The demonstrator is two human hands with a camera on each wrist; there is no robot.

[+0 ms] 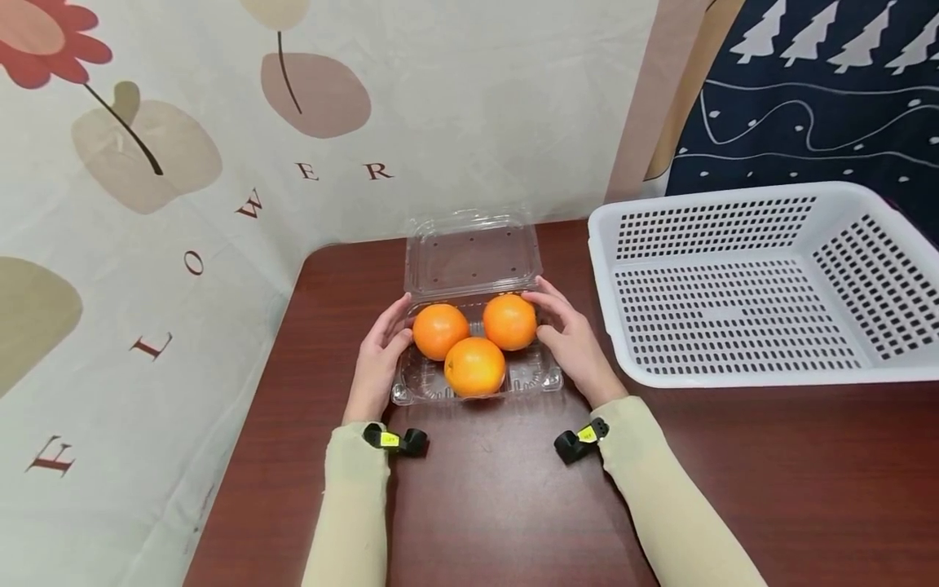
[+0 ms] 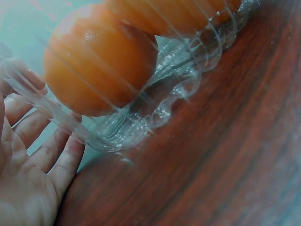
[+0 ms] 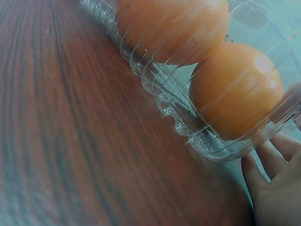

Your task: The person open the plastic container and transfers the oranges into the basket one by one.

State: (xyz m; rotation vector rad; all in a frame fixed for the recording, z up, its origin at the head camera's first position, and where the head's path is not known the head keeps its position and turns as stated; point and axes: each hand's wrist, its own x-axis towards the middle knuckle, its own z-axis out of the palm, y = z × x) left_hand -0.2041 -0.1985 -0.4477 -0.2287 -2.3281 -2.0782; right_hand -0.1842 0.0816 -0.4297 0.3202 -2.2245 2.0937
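Observation:
A clear plastic clamshell box (image 1: 531,377) sits on the table with its lid (image 1: 473,257) swung back toward the wall. Three oranges lie inside: one at the back left (image 1: 440,330), one at the back right (image 1: 509,321) and one in front (image 1: 475,368). My left hand (image 1: 376,363) grips the box's left side, thumb at the rim and fingers along the outer wall. On the opposite side my right hand (image 1: 577,349) holds the box the same way. Both wrist views show the fingers against the ribbed plastic wall (image 2: 110,136), an orange (image 3: 235,92) close behind it.
A white perforated basket (image 1: 734,318) stands to the right of the box on the dark red-brown table (image 1: 477,497). Behind and to the left hangs a printed cloth (image 1: 477,98) with flowers and letters. A navy cloth (image 1: 807,114) with trees hangs behind the basket.

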